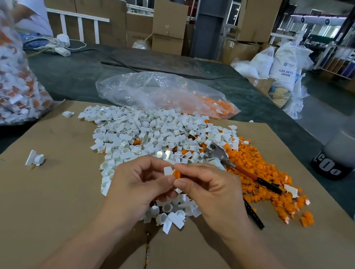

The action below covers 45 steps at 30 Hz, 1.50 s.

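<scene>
My left hand [140, 182] pinches a small white plastic piece [167, 170] between thumb and fingertips. My right hand [210, 191] pinches a small orange plastic piece [177, 174] right against the white one. Both hands hover above the near end of a big pile of white plastic pieces [142, 131] on a sheet of brown cardboard [37, 208]. A pile of orange pieces [261, 169] spreads to the right of the white pile.
Pliers with red and black handles [230, 160] lie across the piles. One assembled white piece [35, 158] sits alone at left. A clear bag with orange pieces [165, 94] lies behind, a full bag [8, 72] stands far left. A person in white stands at the back left.
</scene>
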Tool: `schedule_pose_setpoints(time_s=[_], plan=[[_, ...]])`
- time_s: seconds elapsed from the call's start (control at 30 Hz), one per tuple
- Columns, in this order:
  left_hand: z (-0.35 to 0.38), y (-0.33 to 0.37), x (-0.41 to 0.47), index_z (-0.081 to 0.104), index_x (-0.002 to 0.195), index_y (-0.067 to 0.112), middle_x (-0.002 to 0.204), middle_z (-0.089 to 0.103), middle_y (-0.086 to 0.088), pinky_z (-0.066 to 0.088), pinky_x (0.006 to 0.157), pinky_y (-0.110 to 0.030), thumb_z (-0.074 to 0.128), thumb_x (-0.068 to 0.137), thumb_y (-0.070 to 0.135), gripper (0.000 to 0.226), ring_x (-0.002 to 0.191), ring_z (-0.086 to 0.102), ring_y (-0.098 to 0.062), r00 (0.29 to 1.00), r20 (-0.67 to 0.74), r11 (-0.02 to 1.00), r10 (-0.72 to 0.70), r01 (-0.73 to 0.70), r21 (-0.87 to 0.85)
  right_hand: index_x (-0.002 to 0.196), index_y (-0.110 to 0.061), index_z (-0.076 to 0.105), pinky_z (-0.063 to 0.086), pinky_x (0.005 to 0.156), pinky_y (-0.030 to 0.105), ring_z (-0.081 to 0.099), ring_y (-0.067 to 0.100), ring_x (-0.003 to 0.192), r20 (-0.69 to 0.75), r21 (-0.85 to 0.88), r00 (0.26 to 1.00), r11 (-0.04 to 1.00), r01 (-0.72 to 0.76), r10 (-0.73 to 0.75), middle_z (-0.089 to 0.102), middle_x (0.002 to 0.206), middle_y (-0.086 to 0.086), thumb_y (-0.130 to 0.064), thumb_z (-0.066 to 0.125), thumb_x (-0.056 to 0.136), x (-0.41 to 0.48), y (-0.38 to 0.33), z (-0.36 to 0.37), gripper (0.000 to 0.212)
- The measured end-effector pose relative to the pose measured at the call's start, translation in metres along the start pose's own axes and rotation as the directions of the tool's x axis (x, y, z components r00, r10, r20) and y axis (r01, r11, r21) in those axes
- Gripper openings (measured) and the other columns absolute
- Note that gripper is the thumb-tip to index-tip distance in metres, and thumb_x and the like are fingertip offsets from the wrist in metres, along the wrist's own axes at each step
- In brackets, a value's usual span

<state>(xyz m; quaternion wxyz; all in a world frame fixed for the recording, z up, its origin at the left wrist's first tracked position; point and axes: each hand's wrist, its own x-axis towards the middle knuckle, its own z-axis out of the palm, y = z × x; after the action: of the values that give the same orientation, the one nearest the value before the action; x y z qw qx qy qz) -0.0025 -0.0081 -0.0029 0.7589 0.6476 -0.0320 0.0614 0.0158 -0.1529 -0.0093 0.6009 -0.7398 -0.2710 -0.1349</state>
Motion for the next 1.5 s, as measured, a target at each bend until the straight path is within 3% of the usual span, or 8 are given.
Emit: schedule_pose_setpoints(time_s=[0.13,0.37,0.5,0.67,0.9,1.07,1.3,1.5], plan=[[0.001,0.004,-0.001,0.065,0.078,0.002,0.057,0.066,-0.013,0.052,0.047,-0.024,0.068,0.057,0.014,0.024,0.048,0.064,-0.019,0.999,0.010,0.999,-0.031,0.031,-0.021,0.104,-0.018,0.063,0.051,0.068,0.014,0.067,0.002,0.076,0.012,0.028,1.000,0.999,-0.017,0.016,0.069,0.080,-0.021,-0.012,0.069,0.070,0.000,0.001,-0.002,0.035],[-0.001,0.002,0.003,0.061,0.072,-0.001,0.054,0.064,-0.014,0.049,0.045,-0.022,0.068,0.070,-0.004,0.007,0.045,0.062,-0.020,0.996,-0.017,0.996,-0.092,0.092,0.009,0.103,-0.018,0.066,0.053,0.074,0.018,0.066,0.004,0.083,0.030,-0.039,0.999,0.999,-0.020,0.022,0.068,0.084,-0.016,-0.004,0.073,0.069,-0.001,0.004,0.001,0.037],[-0.003,0.004,0.004,0.062,0.067,0.001,0.054,0.064,-0.016,0.047,0.041,-0.020,0.070,0.057,0.008,0.015,0.044,0.061,-0.020,0.995,0.006,0.995,-0.102,0.102,-0.017,0.092,-0.030,0.069,0.055,0.073,0.025,0.069,0.016,0.077,0.065,0.137,0.993,0.985,-0.109,0.101,0.071,0.084,-0.008,-0.016,0.071,0.065,-0.001,0.001,0.000,0.030],[-0.006,0.006,0.004,0.067,0.058,0.008,0.058,0.065,-0.018,0.046,0.041,-0.020,0.071,0.046,0.016,0.014,0.046,0.063,-0.022,0.985,0.029,0.986,-0.167,0.168,-0.018,0.101,-0.023,0.067,0.053,0.073,0.019,0.066,0.006,0.080,0.049,0.010,0.998,0.999,-0.041,0.040,0.068,0.081,-0.018,-0.011,0.073,0.069,0.000,-0.001,-0.001,0.036],[-0.009,0.006,0.006,0.068,0.051,0.011,0.057,0.065,-0.013,0.041,0.037,-0.017,0.075,0.034,0.022,0.022,0.044,0.061,-0.017,0.963,0.050,0.964,-0.265,0.266,-0.014,0.096,-0.027,0.067,0.054,0.077,0.025,0.066,0.009,0.084,0.073,-0.022,0.993,0.996,-0.086,0.087,0.066,0.086,-0.010,0.003,0.070,0.072,0.000,0.002,-0.001,0.039],[-0.010,0.003,0.008,0.064,0.056,0.008,0.055,0.064,-0.010,0.036,0.035,-0.015,0.076,0.025,0.023,0.037,0.042,0.059,-0.015,0.951,0.021,0.951,-0.307,0.308,-0.014,0.087,-0.030,0.069,0.054,0.079,0.027,0.066,0.011,0.085,0.085,0.015,0.984,0.987,-0.158,0.157,0.066,0.082,-0.013,0.009,0.067,0.074,0.001,0.003,0.000,0.041],[-0.011,0.005,0.009,0.064,0.055,0.009,0.058,0.067,-0.011,0.032,0.034,-0.013,0.075,0.026,0.025,0.036,0.039,0.057,-0.013,0.945,0.038,0.945,-0.326,0.326,-0.002,0.089,-0.026,0.067,0.054,0.078,0.024,0.067,0.012,0.083,0.108,0.059,0.975,0.978,-0.202,0.194,0.068,0.089,-0.002,0.008,0.070,0.072,0.001,0.001,0.003,0.039],[-0.011,0.005,0.009,0.066,0.048,0.013,0.056,0.065,-0.010,0.031,0.034,-0.014,0.076,0.024,0.027,0.030,0.040,0.058,-0.013,0.943,0.051,0.945,-0.328,0.327,0.019,0.088,-0.021,0.068,0.053,0.074,0.019,0.068,0.009,0.080,0.149,0.094,0.966,0.969,-0.229,0.213,0.070,0.081,-0.008,0.010,0.067,0.072,0.002,0.000,0.000,0.035]])
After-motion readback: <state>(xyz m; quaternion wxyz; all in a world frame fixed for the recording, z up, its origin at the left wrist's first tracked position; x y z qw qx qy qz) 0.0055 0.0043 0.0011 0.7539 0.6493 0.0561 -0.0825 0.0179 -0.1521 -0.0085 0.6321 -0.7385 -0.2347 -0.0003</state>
